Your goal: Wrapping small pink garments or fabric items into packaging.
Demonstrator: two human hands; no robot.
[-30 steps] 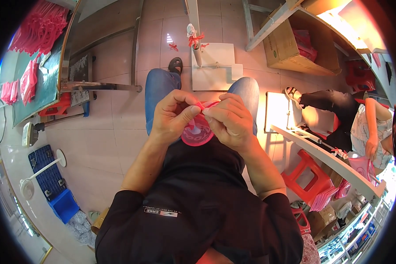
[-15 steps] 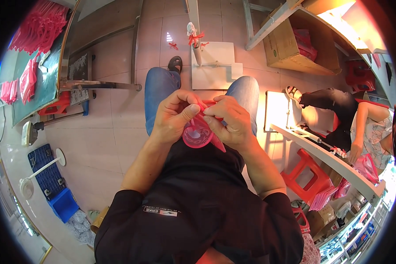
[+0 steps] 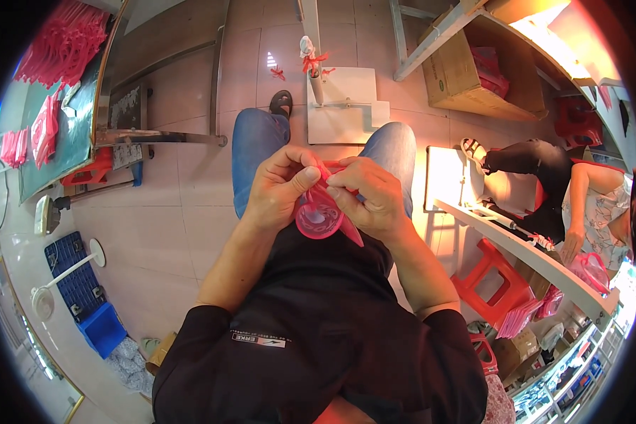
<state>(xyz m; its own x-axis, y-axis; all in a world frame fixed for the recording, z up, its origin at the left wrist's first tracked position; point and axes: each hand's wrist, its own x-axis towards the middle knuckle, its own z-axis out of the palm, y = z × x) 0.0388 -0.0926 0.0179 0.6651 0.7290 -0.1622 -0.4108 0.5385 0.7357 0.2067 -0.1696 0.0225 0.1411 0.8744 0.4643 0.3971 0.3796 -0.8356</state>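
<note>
Above my lap, my left hand [image 3: 281, 189] and my right hand [image 3: 372, 192] pinch the upper edge of one pink plastic pouch [image 3: 319, 218] between thumbs and fingers. Its see-through round end, with a pale pattern, hangs below my fingertips toward my body. A pointed pink flap of it sticks out under my right hand. The hands are close together, with the gripped edge mostly hidden behind my fingers.
Pink pouches [image 3: 46, 131] lie on the green table [image 3: 78, 127] at the far left. A cardboard box [image 3: 466, 78] with pink goods stands far right. Nearer right are a red stool [image 3: 491, 283] and a seated co-worker's hand [image 3: 572, 244] by a pink bag [image 3: 590, 272].
My hands stay almost in place on the pouch; its round end has tilted slightly. At the right, the co-worker's hand and pink bag have shifted a little.
</note>
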